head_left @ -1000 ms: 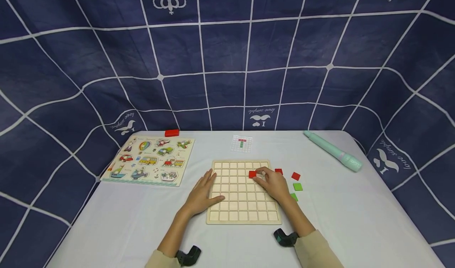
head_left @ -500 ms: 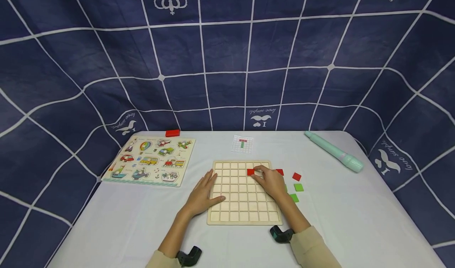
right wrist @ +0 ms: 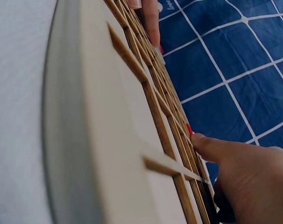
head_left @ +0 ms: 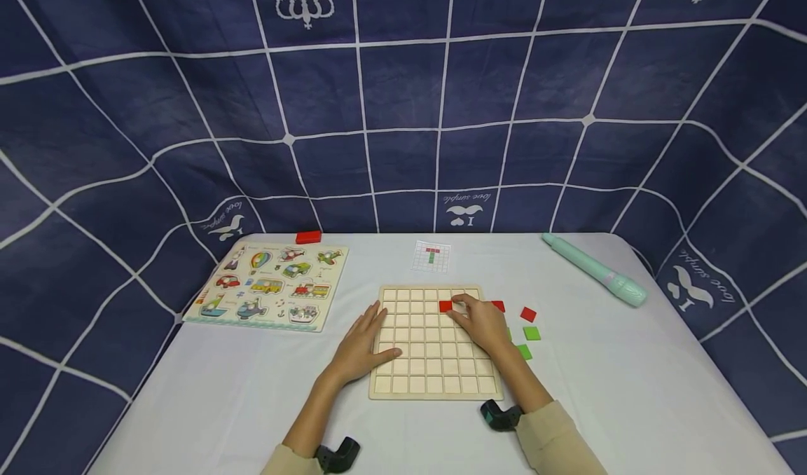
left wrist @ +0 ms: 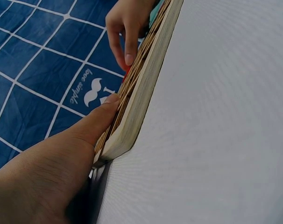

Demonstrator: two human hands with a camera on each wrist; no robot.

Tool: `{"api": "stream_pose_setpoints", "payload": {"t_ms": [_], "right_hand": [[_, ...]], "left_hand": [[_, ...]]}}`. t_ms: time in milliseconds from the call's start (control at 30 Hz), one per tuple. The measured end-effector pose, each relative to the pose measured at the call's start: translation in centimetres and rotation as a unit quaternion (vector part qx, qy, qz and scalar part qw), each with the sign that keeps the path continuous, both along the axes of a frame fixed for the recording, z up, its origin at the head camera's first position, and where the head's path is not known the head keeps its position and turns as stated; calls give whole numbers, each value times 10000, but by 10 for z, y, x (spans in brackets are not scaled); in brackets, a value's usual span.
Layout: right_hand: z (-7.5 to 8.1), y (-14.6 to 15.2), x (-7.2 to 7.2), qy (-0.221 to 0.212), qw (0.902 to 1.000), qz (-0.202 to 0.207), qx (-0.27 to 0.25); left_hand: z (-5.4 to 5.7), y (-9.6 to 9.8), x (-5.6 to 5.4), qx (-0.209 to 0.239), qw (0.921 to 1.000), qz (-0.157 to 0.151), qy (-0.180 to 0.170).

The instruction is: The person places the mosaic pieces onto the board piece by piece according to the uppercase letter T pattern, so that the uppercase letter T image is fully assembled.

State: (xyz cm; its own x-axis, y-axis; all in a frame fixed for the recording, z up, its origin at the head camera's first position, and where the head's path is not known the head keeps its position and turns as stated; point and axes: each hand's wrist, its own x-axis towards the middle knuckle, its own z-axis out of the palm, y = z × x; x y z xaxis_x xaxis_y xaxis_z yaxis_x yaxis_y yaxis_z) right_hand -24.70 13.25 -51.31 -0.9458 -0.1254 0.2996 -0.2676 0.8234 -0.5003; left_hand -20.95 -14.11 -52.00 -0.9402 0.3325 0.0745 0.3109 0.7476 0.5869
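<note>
A wooden grid board [head_left: 417, 385] lies on the white table in the head view. My left hand [head_left: 361, 342] rests along its left edge, fingers straight and thumb over the frame. At a cell in the board's upper part, my right hand [head_left: 484, 323] pinches a red square tile [head_left: 445, 307] between thumb and fingertips. In the right wrist view just a sliver of that red tile [right wrist: 189, 129] shows beside the thumb; whether it sits fully in the cell I cannot tell. To the right lie another red tile [head_left: 528, 314], a green tile [head_left: 532, 333] and others partly behind the right hand.
A small card [head_left: 431, 257] printed with a red and green T on a grid lies beyond the board. At the left is a picture puzzle board [head_left: 271, 286], with a red block [head_left: 308, 237] behind it. A mint-green microphone-shaped object [head_left: 595, 270] lies at the right.
My right hand has shifted the red tile slightly left and away from me over the board, then stayed almost still. The left hand has kept its place.
</note>
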Motion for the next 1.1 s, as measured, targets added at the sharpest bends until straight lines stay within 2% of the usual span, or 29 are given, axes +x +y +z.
{"api": "stream_pose_setpoints", "payload": {"t_ms": [200, 400, 700, 1100], "right_hand": [[-1, 10, 1, -67, 9999, 43, -120], [-1, 38, 4, -10, 9997, 74, -222], [-4, 88, 8, 308, 9989, -332, -154], [-2, 95, 8, 264, 9990, -288, -204]], "left_hand": [[-2, 3, 0, 23, 10000, -25, 33], [-3, 3, 1, 28, 10000, -24, 26], [-2, -2, 1, -15, 10000, 3, 46], [0, 0, -1, 10, 9999, -50, 99]]}}
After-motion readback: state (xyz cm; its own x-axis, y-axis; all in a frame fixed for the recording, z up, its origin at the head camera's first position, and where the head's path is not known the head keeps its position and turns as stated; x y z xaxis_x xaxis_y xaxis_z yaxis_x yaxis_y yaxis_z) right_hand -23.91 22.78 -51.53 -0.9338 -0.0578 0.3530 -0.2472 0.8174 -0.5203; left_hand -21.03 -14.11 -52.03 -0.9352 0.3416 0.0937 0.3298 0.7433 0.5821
